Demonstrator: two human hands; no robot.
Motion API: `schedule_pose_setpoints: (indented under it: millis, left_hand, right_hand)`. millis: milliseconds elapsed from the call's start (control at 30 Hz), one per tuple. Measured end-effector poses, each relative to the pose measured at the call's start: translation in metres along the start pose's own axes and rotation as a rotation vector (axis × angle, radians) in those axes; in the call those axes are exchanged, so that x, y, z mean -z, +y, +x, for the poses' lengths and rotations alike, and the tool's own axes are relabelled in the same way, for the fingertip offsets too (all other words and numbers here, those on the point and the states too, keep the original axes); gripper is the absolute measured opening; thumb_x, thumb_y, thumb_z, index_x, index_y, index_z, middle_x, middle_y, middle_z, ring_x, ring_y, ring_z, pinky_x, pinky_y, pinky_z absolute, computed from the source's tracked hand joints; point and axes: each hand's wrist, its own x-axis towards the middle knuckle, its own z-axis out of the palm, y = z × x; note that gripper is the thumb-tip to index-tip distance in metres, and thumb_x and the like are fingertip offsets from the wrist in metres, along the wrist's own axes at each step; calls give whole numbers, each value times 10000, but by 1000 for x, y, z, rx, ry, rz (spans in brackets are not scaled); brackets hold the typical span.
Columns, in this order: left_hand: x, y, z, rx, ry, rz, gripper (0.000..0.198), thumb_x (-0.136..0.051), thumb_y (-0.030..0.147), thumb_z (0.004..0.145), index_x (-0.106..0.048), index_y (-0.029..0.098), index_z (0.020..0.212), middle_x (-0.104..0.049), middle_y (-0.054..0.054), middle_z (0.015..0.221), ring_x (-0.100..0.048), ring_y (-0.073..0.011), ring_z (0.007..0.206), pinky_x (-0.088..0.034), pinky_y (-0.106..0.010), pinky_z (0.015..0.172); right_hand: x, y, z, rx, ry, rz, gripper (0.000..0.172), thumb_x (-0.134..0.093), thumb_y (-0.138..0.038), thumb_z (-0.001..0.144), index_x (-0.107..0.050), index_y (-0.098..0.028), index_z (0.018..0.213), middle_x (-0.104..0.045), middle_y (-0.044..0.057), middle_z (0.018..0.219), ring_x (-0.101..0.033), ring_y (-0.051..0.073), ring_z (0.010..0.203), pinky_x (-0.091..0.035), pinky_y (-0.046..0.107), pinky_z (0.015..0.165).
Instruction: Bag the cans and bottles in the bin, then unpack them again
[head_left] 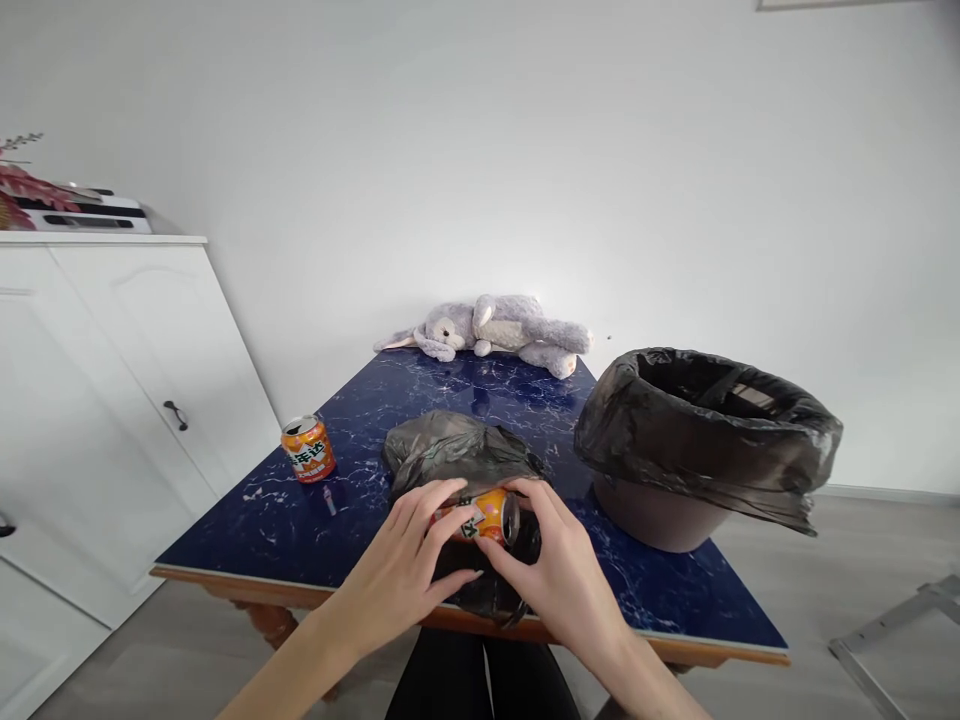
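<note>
An orange soda can [493,508] lies on its side on a crumpled black plastic bag [457,447], near the table's front edge. Its end with a dark opening faces right. My left hand [401,550] has its fingers over the can's left part and its thumb below. Thumb and index finger of my right hand [566,555] close around the can's right end. A second orange can [307,450], open at the top, stands upright at the left table edge. Beside it lies a small bottle-shaped piece [330,499], too small to make out well.
On the right of the blue marble-patterned table [352,395] stands a brown bin [652,520] with a black liner [697,445] folded over its rim. A grey plush rabbit [495,330] lies at the back by the wall. White cabinets [112,400] flank the left side.
</note>
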Motion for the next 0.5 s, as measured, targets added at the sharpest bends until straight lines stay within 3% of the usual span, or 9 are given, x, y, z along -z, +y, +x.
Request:
schedule_pose_setpoints:
  millis: [100,200,267,400,500]
  left_hand:
    - [-4,0,8,41,-41,-97,767,-737,306,975,-326,337,1622,-563,-122,1577,-550,-329,1458,-507,-537,1189]
    - [-6,1,-3,220,-14,-270,719,-692,296,996,-337,347,1620,-585,-119,1563,-600,-312,1418,-541,-486,1164]
    - [-5,2,-21,394,112,-333,677,-698,359,992,-383,335,1590,-582,-137,1561,-614,-336,1405,-556,-495,1145]
    - [11,-2,-71,737,438,-349,730,-732,517,938,-413,347,1572,-666,-136,1456,-709,-362,1277,-646,-493,1012]
    - [34,-6,-97,869,573,-189,658,-711,579,927,-487,415,1523,-758,-55,1314,-771,-338,1154,-667,-492,986]
  right_hand:
    - [10,-20,-5,30,5,22,446,-724,-291,912,-583,-299,1336,-716,81,1282,-728,298,1153,-641,435,960]
    - [13,-31,-13,66,-7,122,489,-698,-358,966,-558,-309,1432,-679,93,1416,-684,313,1282,-613,460,1049]
    - [13,-28,-18,54,-75,170,510,-662,-416,1011,-534,-308,1493,-654,94,1478,-649,315,1351,-600,458,1082]
    - [5,1,-25,-30,-198,64,332,-510,-412,1098,-659,-313,1378,-685,64,1458,-587,323,1434,-599,487,1096]
    - [-8,22,-26,-31,-226,-5,340,-493,-352,1096,-658,-304,1390,-676,63,1474,-599,319,1422,-629,472,1060]
